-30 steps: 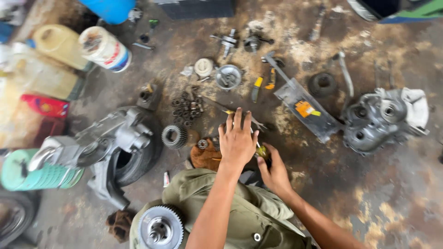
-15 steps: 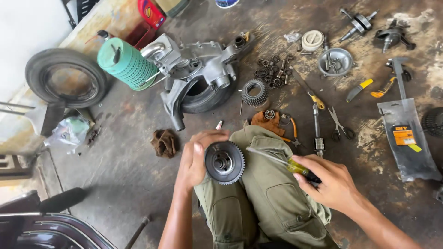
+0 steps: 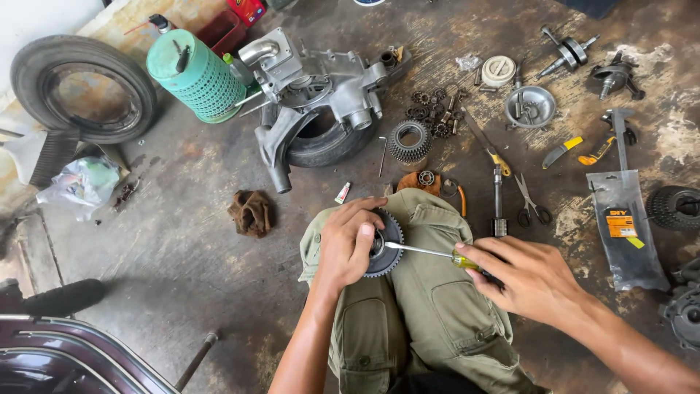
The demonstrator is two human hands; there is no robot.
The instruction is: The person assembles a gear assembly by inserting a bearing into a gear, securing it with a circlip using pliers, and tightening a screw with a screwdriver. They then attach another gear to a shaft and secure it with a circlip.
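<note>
- While resting on the knee, the gear [image 3: 384, 242] is clasped by the left hand [image 3: 350, 246].
- A screwdriver [image 3: 437, 254] is pinched by the right hand [image 3: 529, 277], tip at the gear's hub.
- A clear flat packet [image 3: 623, 228] with a yellow label is seen lying well right.

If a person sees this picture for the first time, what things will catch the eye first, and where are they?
In the centre, the left hand steadies a toothed gear on the person's knee, while the right hand pokes a yellow-handled screwdriver into its hub. Behind them, a grey engine casing lies on a small tyre, beside a green mesh-covered cylinder. Small parts and tools are scattered over the floor at the upper right.
</note>
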